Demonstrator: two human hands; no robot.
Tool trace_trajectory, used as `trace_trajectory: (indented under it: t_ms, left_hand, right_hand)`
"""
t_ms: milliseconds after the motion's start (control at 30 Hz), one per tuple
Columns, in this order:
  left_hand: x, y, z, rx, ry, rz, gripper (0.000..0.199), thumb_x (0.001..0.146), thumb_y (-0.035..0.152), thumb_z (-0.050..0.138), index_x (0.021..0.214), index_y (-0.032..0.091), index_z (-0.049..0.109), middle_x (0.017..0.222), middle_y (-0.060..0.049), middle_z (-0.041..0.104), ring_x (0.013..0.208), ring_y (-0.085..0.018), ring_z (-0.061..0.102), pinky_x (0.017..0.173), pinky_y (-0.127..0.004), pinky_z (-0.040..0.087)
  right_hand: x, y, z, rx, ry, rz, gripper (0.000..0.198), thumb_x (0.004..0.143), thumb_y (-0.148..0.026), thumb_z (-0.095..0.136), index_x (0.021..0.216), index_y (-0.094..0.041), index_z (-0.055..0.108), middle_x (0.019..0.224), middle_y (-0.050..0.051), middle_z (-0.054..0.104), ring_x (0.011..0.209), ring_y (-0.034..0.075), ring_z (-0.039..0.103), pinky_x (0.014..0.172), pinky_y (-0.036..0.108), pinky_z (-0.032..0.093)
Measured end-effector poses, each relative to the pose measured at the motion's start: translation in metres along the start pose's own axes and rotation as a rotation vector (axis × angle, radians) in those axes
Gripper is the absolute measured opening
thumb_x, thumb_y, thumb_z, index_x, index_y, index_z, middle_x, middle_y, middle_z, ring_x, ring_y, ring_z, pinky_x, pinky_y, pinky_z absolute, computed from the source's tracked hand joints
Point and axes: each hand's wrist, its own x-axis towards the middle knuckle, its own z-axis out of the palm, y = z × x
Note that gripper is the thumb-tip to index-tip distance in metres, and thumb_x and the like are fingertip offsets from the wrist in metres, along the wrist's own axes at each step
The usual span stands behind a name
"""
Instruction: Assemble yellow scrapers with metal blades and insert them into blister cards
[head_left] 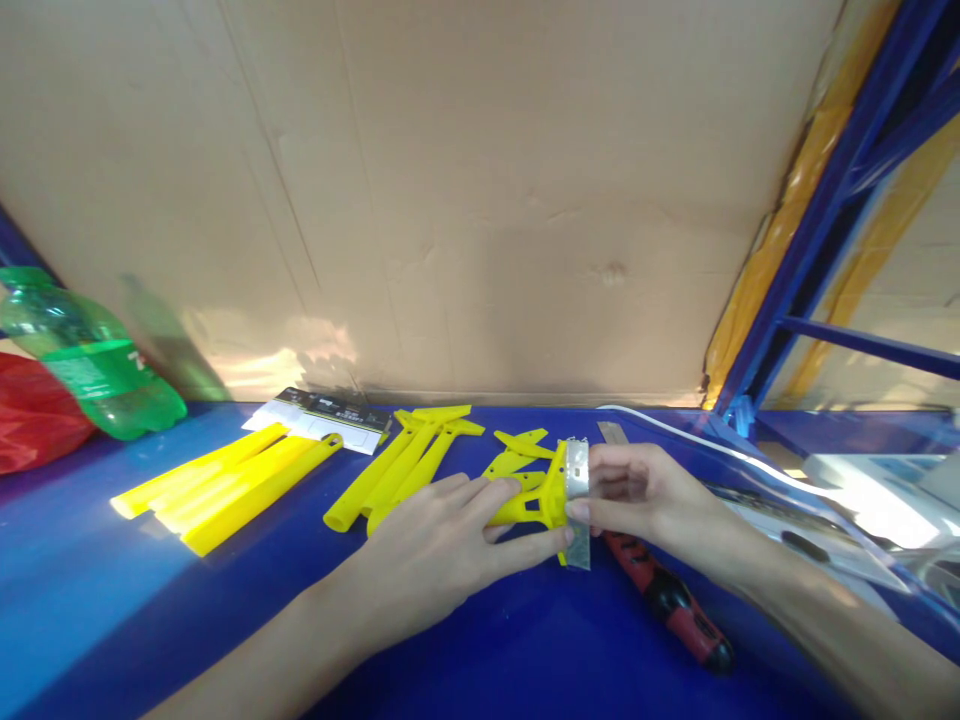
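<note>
My left hand (457, 530) is closed round the handle of a yellow plastic scraper (553, 492), its index finger reaching along to the head. Across that head lies a flat metal blade (577, 550), which my right hand (637, 490) pinches between thumb and fingers. Whether the blade is fixed to the head, I cannot tell. Beyond my left hand lie several yellow scraper handles (409, 455), with more yellow heads (517, 455) beside them. Under my right hand rests a red-and-black handled tool (667, 600), partly hidden by the fingers.
At left, several yellow handles (232, 485) lie beside black-and-white packaging cards (322, 415). A green bottle (97, 365) and a red bag (37, 415) stand at the far left. A white cable (712, 445) runs along the right, near a blue metal frame (795, 260). Cardboard (465, 200) backs the blue table (480, 650).
</note>
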Motion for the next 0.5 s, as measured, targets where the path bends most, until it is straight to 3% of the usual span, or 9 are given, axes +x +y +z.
trace_trajectory:
  t_ms: [133,300,500]
  left_hand:
    - [0.0005,-0.0005,0.0,-0.003,0.002,0.002,0.05,0.106,0.017,0.038,0.149,0.041,0.049,0.123,-0.01,0.066,0.09,-0.024,0.07,0.078,-0.041,0.06]
    - [0.0011,-0.0003,-0.001,-0.012,-0.042,0.003,0.051,0.106,0.017,0.039,0.148,0.043,0.05,0.12,-0.009,0.068,0.086,-0.024,0.07,0.075,-0.041,0.06]
    - [0.0023,0.0014,-0.0032,-0.035,-0.031,-0.013,0.047,0.107,0.02,0.035,0.144,0.042,0.054,0.119,-0.009,0.07,0.084,-0.023,0.071,0.073,-0.039,0.06]
  right_hand:
    - [-0.0003,-0.0013,-0.0014,-0.031,0.025,-0.024,0.03,0.07,-0.042,0.091,0.09,-0.021,0.081,0.086,0.004,0.082,0.075,0.02,0.074,0.069,0.029,0.057]
    - [-0.0015,-0.0043,0.001,0.013,0.004,-0.039,0.027,0.069,-0.035,0.092,0.089,-0.021,0.082,0.086,0.004,0.082,0.077,0.021,0.076,0.079,0.032,0.059]
    - [-0.0013,-0.0065,0.0037,0.01,0.06,-0.033,0.025,0.064,-0.031,0.095,0.079,-0.021,0.078,0.078,0.002,0.08,0.072,0.019,0.075,0.076,0.03,0.058]
